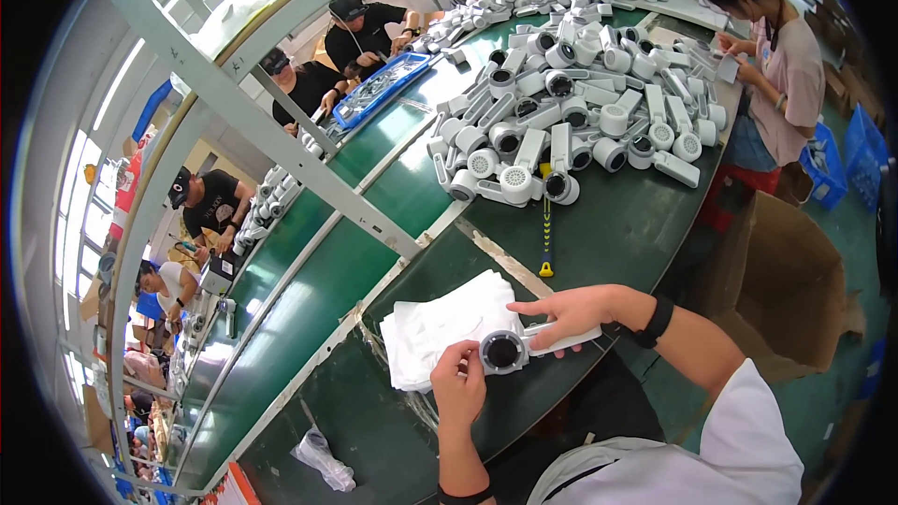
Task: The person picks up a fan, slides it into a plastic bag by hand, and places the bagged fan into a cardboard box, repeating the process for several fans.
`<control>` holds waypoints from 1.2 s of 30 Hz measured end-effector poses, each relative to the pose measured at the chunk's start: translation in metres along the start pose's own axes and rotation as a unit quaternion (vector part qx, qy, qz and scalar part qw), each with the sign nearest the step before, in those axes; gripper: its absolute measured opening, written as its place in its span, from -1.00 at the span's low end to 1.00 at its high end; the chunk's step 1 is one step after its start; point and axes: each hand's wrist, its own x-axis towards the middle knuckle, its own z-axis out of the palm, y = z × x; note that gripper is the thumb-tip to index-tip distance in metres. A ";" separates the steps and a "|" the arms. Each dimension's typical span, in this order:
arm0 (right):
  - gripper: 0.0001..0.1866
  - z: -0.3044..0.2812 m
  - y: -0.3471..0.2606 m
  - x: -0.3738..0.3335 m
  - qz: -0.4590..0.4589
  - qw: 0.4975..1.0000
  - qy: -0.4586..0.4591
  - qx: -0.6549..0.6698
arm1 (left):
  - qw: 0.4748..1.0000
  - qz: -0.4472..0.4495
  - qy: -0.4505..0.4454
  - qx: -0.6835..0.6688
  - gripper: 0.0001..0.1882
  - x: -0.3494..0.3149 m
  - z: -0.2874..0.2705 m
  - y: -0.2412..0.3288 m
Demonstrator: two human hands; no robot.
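Note:
My right hand [572, 313] is closed around the pale handle of a grey-white plastic housing with a round head [503, 352]. The head has a grey ring and a dark round opening facing up. My left hand [457, 383] is beside that head, its fingers curled and fingertips against the ring's left edge. Anything small in those fingers is hidden. Under and behind the housing lies a stack of thin white sheets or bags [421, 337], soft and slightly crumpled.
A big heap of similar housings [561, 103] covers the far bench. A yellow-and-black handled tool [546, 248] lies before it. A crumpled white bag [324, 458] rests lower left. A metal frame post [271, 117] crosses the left. A cardboard box [776, 285] stands right; co-workers sit around.

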 end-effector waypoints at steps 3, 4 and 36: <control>-0.20 -0.007 0.000 0.011 0.006 0.999 -0.036 -0.003 | 1.000 0.011 0.000 0.011 -0.88 0.000 -0.007 0.003; -0.28 -0.005 -0.002 0.011 0.007 1.000 -0.017 0.005 | 1.000 -0.001 0.001 0.018 -0.87 -0.001 -0.009 0.005; -0.29 0.050 -0.001 0.029 -0.035 0.972 0.232 -0.010 | 0.922 0.318 -0.026 0.219 -0.85 -0.014 0.007 0.015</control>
